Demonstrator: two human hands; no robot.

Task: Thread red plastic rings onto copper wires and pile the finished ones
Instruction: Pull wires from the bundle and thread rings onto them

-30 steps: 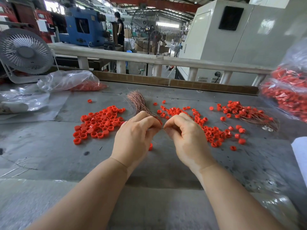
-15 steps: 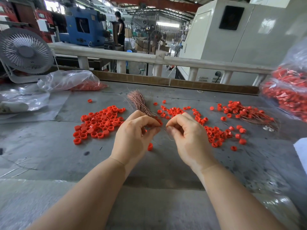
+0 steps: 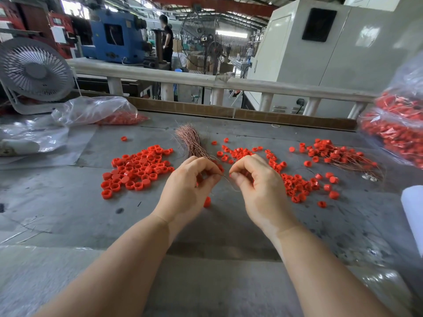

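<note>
Red rings (image 3: 139, 167) are sitting loose on the table (image 3: 68, 209) within easy reach while we're pinching one in our left hand (image 3: 190, 191) and feeding a copper wire (image 3: 231, 183) pinched in our right hand (image 3: 254, 179), bundle (image 3: 191, 143) waiting just behind.
</note>
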